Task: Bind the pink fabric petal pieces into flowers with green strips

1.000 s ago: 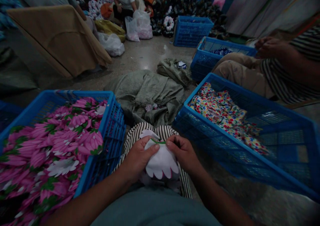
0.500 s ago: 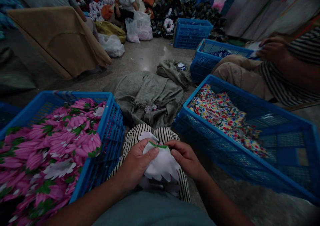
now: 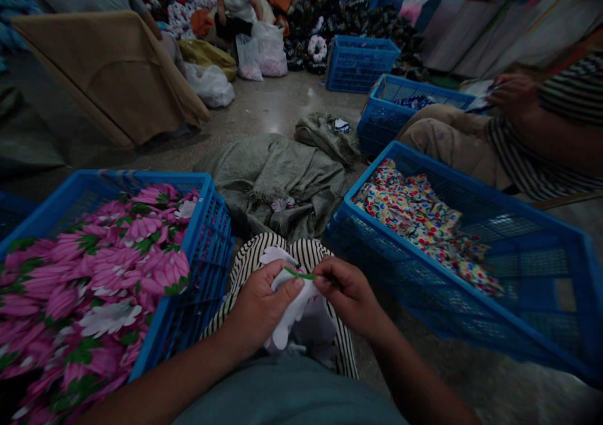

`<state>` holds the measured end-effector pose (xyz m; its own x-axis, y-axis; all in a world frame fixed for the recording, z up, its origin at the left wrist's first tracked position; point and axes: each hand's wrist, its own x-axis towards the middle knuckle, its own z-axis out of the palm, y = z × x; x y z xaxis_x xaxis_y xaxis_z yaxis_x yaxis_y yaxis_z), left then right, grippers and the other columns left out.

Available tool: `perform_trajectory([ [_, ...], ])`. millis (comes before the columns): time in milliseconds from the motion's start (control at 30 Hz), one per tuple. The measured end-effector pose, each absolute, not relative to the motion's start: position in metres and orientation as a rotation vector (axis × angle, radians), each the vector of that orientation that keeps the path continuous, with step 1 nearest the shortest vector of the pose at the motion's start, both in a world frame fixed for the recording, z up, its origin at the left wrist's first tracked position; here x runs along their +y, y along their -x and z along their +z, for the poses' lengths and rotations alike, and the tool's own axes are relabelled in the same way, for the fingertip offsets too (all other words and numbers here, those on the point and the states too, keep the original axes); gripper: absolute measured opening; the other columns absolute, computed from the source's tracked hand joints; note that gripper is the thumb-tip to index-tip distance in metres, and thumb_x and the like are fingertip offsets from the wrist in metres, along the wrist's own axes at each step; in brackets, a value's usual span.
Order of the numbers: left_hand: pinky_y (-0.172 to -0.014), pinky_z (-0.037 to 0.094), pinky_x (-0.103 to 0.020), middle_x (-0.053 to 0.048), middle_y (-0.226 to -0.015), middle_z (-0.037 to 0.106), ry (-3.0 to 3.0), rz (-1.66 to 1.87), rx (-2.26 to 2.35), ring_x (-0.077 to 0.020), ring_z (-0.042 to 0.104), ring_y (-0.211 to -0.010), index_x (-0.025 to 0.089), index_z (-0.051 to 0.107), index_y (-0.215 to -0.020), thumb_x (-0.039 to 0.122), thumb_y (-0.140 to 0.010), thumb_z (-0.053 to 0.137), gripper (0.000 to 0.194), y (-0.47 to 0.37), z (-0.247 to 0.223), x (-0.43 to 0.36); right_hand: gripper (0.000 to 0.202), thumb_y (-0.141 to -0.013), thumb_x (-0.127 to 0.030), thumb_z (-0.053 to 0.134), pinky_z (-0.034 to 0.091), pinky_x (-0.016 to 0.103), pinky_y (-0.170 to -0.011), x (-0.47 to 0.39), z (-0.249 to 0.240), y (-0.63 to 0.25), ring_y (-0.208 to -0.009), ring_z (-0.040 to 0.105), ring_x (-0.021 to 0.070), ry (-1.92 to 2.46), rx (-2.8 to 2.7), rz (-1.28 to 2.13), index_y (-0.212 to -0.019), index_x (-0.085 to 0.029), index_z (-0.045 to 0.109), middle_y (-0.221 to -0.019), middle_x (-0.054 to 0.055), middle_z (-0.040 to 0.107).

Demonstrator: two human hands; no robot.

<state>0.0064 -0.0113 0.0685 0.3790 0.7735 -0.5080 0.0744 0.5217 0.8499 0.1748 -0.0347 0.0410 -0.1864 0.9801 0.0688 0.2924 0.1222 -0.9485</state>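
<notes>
A white scalloped fabric piece [image 3: 285, 324] with a green edge hangs between my hands above my lap. My left hand [image 3: 264, 306] pinches it near the left end of the green edge, thumb on top. At the right end of that edge, the fingertips of my right hand [image 3: 346, 293] are pressed together on it. More white fabric lies behind and under the piece, on the striped cloth over my knees [image 3: 257, 249]. Pink and green petal-shaped pieces [image 3: 113, 262] fill a blue crate [image 3: 207, 224] on my left.
A blue crate [image 3: 471, 205] with colourful dotted fabric [image 3: 414, 211] stands at the right. Ahead lies a grey-green sack [image 3: 282, 167]. A person in striped clothing [image 3: 532, 142] sits at the right; others sit farther back. A brown cloth-covered board [image 3: 108, 73] leans at the left.
The white piece has folded and narrowed, its right side no longer spread out. My right hand has moved slightly up and closed tighter on the green edge.
</notes>
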Motion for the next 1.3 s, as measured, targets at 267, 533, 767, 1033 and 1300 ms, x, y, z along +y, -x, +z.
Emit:
perform_trajectory([
  [267,-0.046,0.04,-0.02,-0.001,-0.063,0.062,-0.843,0.526,1.111,-0.0116,0.055,-0.049,0.014,0.059,-0.082,0.037,-0.07,0.062,0.025,-0.005,0.063,-0.011,0.013,-0.079,-0.012,0.043,0.03,0.025,-0.055,-0.023,0.048,-0.196,-0.058,0.039,0.0126,1.435,-1.584,0.719,-0.069,-0.02,0.044,-0.063,-0.002,0.042],
  [533,-0.048,0.04,-0.019,0.001,-0.064,0.061,-0.78,0.549,1.067,-0.0099,0.055,-0.051,0.016,0.057,-0.082,0.035,-0.071,0.062,0.023,-0.006,0.061,-0.012,0.011,-0.079,-0.026,0.053,0.033,0.023,-0.054,-0.033,0.043,-0.173,-0.06,0.043,0.0122,1.224,-1.533,1.33,-0.072,-0.017,0.053,-0.065,-0.001,0.047],
  [767,-0.047,0.039,-0.019,0.001,-0.061,0.06,-0.689,0.515,1.037,-0.0103,0.055,-0.05,0.015,0.056,-0.082,0.034,-0.071,0.062,0.022,-0.005,0.06,-0.015,0.015,-0.082,-0.027,0.049,0.032,0.023,-0.056,-0.024,0.036,-0.184,-0.06,0.04,0.0118,1.325,-1.347,1.04,-0.069,-0.019,0.051,-0.063,-0.002,0.043],
  [1033,-0.049,0.042,-0.02,0.001,-0.062,0.059,-0.493,0.618,0.944,-0.0099,0.055,-0.05,0.016,0.054,-0.086,0.027,-0.073,0.06,0.018,-0.009,0.058,-0.014,0.032,-0.085,-0.043,0.044,0.035,0.023,-0.057,-0.05,0.015,-0.179,-0.067,0.046,0.0128,1.15,-1.203,1.484,-0.098,-0.018,0.058,-0.079,0.003,0.053],
  [1300,-0.048,0.04,-0.018,0.002,-0.06,0.058,-0.545,0.608,0.912,-0.0077,0.053,-0.049,0.016,0.054,-0.078,0.026,-0.073,0.061,0.013,-0.008,0.058,-0.018,0.025,-0.084,-0.038,0.049,0.04,0.024,-0.063,-0.044,0.02,-0.173,-0.071,0.053,0.0136,1.076,-1.324,1.374,-0.096,-0.022,0.063,-0.081,0.002,0.062],
])
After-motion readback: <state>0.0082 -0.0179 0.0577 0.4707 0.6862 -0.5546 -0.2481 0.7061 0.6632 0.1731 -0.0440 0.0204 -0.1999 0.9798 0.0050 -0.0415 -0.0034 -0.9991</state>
